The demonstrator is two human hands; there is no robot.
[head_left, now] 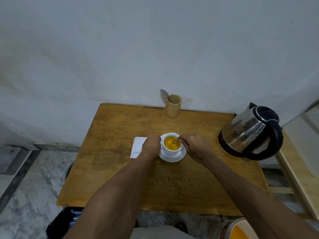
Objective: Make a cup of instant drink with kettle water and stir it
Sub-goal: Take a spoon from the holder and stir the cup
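A white cup (170,151) full of yellow-orange drink stands on a white saucer (174,158) in the middle of the wooden table (120,169). My left hand (151,146) grips the cup's left side at the handle. My right hand (196,147) pinches the handle of a spoon (174,140) whose bowl is in the drink. A steel kettle (250,133) with a black handle and lid stands at the table's right edge, well apart from both hands.
A white paper sachet (137,146) lies flat just left of my left hand. A wooden holder (173,106) with a second spoon (164,94) stands at the table's back edge against the wall. A bucket (234,229) sits on the floor at lower right.
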